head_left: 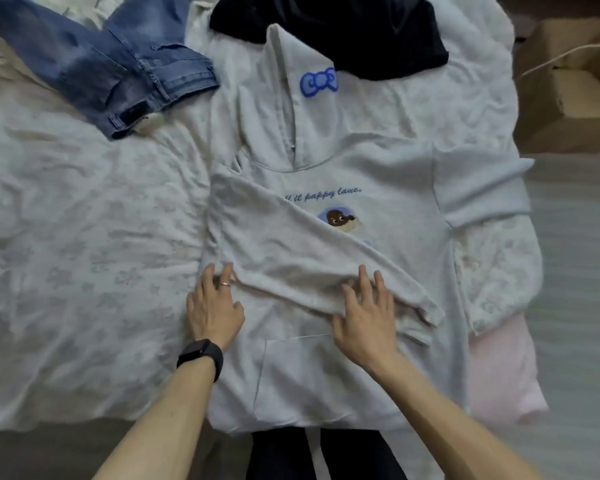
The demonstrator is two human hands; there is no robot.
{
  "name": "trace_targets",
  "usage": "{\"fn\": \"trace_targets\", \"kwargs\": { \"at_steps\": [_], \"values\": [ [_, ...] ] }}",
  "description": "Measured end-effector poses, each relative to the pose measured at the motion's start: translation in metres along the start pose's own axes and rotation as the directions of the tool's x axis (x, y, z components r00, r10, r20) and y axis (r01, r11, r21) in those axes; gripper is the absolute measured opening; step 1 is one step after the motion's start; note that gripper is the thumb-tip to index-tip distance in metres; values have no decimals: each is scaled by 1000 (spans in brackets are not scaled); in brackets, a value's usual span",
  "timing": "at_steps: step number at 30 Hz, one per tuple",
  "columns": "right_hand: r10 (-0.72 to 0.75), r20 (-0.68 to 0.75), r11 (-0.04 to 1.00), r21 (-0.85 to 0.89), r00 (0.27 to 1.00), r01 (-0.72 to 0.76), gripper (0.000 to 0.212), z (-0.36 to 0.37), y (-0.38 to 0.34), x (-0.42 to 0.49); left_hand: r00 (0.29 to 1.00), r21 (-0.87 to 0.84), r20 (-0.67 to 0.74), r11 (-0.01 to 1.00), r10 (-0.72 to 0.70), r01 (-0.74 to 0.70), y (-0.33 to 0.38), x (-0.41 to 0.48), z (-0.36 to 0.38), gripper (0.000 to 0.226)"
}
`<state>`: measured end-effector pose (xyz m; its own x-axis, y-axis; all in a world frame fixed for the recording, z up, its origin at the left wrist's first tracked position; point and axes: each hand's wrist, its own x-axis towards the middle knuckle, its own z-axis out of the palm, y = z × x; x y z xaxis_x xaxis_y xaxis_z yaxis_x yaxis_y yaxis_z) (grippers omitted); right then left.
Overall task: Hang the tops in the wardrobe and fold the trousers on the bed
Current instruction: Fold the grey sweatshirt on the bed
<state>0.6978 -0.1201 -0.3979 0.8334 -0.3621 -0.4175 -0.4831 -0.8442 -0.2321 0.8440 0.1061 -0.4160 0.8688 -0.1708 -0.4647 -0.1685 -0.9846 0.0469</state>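
Matt fleecy hoodie (343, 271), probably cotton.

The left forearm (160, 420) and right forearm (447, 420) are bare. A black watch (200, 356) on a wide black strap wraps the left wrist. A thin ring (225, 284) circles one finger of the left hand (213, 308). At the near edge is what seems to be dark legwear (281, 455).
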Motion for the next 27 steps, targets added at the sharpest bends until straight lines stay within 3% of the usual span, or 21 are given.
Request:
{"fn": "trace_targets", "kwargs": {
  "at_steps": [7,10,11,13,15,17,19,21,22,24,26,27],
  "values": [
    [-217,83,959,205,973,196,74,-16,-137,137,990,-231,-71,968,-119,100,-35,48,-6,63],
    [-126,66,974,196,990,111,89,-26,-179,203,998,-230,-70,973,-5,-12,-50,61,-8,53],
    [-75,85,984,165,993,60,87,-27,-196,225,997,-231,-70,972,24,-40,-62,65,-7,51],
    [-22,131,990,139,991,4,58,-38,-211,258,995,-259,-88,964,43,-65,-71,61,-8,50],
    [-60,126,970,242,990,28,32,-40,-238,286,993,-389,-92,921,-72,31,-95,63,-8,48],
    [-79,75,917,397,994,44,33,-40,-260,298,977,-563,-35,812,-212,156,-115,69,-10,43],
    [-85,75,874,484,994,38,23,-35,-274,302,976,-632,67,748,-206,202,-122,78,-15,39],
    [-60,102,879,477,993,4,47,-22,-277,292,972,-641,126,732,-200,233,-119,84,-25,38],
    [-39,47,903,429,998,15,56,-17,-274,281,971,-651,115,723,-208,231,-116,83,-31,43],
    [-56,-171,944,313,984,108,60,-6,-259,244,979,-601,-98,794,-180,86,-104,80,-37,60],
    [-150,-352,962,163,924,218,57,13,-234,193,945,-429,-327,891,-1,-147,-86,85,-35,73],
    [-213,-378,962,81,901,261,59,26,-219,167,923,-358,-369,899,113,-253,-77,93,-35,74]
  ]
}}
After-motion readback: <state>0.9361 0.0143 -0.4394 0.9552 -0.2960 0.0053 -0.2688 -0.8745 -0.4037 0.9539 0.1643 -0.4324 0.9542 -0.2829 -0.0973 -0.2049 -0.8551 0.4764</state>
